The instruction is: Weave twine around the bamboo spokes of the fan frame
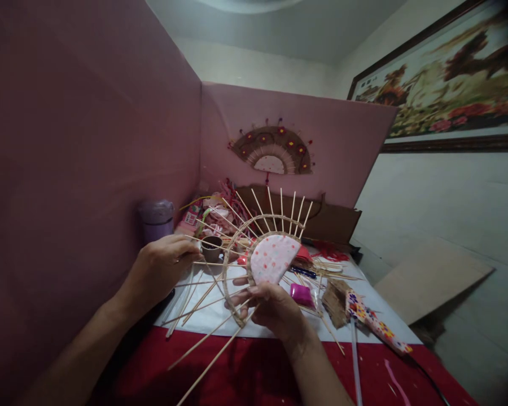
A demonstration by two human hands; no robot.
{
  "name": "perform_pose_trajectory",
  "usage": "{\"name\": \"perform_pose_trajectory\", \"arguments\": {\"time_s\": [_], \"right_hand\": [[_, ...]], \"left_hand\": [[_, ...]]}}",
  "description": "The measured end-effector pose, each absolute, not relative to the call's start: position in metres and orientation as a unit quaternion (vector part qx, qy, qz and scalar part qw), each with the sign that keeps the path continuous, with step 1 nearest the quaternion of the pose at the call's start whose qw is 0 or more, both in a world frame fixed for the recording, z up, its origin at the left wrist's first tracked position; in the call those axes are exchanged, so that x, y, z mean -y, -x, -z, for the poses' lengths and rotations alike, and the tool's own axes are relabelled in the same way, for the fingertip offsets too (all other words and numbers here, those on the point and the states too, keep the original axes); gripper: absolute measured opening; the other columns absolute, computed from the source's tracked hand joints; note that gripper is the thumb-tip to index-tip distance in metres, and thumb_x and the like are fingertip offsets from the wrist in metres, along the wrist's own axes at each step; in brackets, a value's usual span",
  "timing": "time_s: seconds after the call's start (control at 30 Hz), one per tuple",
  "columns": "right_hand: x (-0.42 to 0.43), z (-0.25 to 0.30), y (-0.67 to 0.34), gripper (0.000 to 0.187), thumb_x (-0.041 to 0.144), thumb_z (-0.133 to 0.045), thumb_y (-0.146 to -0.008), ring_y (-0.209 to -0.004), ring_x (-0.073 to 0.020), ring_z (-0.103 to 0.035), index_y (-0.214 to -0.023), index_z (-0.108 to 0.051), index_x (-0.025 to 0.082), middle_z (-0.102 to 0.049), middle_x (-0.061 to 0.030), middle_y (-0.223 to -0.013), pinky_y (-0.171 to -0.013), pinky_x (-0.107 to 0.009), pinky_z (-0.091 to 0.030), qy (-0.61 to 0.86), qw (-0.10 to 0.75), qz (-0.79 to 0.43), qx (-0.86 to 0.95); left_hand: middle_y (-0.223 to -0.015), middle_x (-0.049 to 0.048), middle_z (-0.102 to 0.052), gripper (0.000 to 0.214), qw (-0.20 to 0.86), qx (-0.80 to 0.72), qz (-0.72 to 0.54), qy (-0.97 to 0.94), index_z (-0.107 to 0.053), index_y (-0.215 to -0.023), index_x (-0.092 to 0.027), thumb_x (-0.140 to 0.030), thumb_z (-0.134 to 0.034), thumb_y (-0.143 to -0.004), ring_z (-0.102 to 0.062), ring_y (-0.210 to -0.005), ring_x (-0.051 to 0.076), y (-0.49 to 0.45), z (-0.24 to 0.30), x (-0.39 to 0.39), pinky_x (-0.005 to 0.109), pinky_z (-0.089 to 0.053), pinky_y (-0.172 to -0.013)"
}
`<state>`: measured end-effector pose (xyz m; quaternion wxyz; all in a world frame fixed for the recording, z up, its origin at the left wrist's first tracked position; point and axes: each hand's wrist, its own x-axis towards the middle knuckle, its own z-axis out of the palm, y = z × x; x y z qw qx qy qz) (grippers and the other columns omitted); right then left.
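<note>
My right hand [277,313] holds a half-round fan frame of thin wooden sticks [270,203] at its base, the thumb resting on the edge. A white half-disc with red dots [275,258] covers the fan's centre, and the sticks spread out from it. Brown twine [227,265] runs in an arc across the sticks. At the left side of the fan, my left hand [169,259] is closed in a pinch beside the stick ends. A thin strand of the twine appears to run from its fingertips toward the arc; the fingertips are partly hidden.
On the white-covered table [245,330] lie loose sticks, a magenta packet [301,294] and a flower-patterned glue gun [376,324] with its cord. Behind stand a brown cup [212,248], a purple container [157,220] and pink ribbons. A finished fan [275,148] hangs on the pink panel.
</note>
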<state>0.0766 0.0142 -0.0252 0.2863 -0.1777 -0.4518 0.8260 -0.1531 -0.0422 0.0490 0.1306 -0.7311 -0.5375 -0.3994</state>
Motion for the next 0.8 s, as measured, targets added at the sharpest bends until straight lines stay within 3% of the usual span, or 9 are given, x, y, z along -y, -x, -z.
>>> {"name": "perform_pose_trajectory", "arguments": {"time_s": [0.27, 0.43, 0.67, 0.8], "right_hand": [[-0.012, 0.02, -0.078, 0.036, 0.018, -0.052, -0.067, -0.055, -0.0112, -0.06, -0.101, -0.06, 0.01, -0.07, -0.0108, -0.084, -0.044, -0.017, -0.034, 0.186, 0.293, -0.834, 0.43], [-0.014, 0.019, -0.082, 0.032, 0.017, -0.051, -0.069, -0.063, -0.0127, -0.061, -0.098, -0.061, 0.01, -0.069, -0.0111, -0.08, -0.049, -0.019, -0.04, 0.153, 0.334, -0.848, 0.382], [-0.012, 0.02, -0.085, 0.032, 0.016, -0.049, -0.069, -0.063, -0.0125, -0.06, -0.098, -0.062, 0.01, -0.069, -0.0097, -0.076, -0.055, -0.021, -0.045, 0.095, 0.367, -0.858, 0.347], [-0.008, 0.021, -0.085, 0.033, 0.018, -0.051, -0.066, -0.063, -0.0155, -0.062, -0.096, -0.063, 0.012, -0.069, -0.0094, -0.074, -0.051, -0.021, -0.043, 0.087, 0.366, -0.846, 0.377]], "left_hand": [[-0.073, 0.0011, -0.065, 0.012, 0.167, 0.555, 0.347, 0.737, -0.064, -0.069, -0.021, -0.028, -0.057, -0.075, -0.056, -0.068, 0.014, 0.149, -0.062, 0.035, 0.024, -0.038, -0.063], [-0.075, 0.0018, -0.066, 0.014, 0.179, 0.528, 0.375, 0.74, -0.066, -0.066, -0.022, -0.028, -0.056, -0.075, -0.057, -0.07, 0.015, 0.155, -0.066, 0.042, 0.025, -0.041, -0.067], [-0.067, 0.0011, -0.068, 0.009, 0.068, 0.483, 0.523, 0.699, -0.07, -0.065, -0.023, -0.029, -0.063, -0.067, -0.059, -0.06, 0.013, 0.155, -0.062, 0.051, 0.023, -0.046, -0.059], [-0.072, 0.0033, -0.069, 0.01, -0.033, 0.491, 0.53, 0.69, -0.071, -0.073, -0.02, -0.025, -0.065, -0.067, -0.061, -0.065, 0.015, 0.143, -0.043, 0.041, 0.023, -0.046, -0.059]]}}
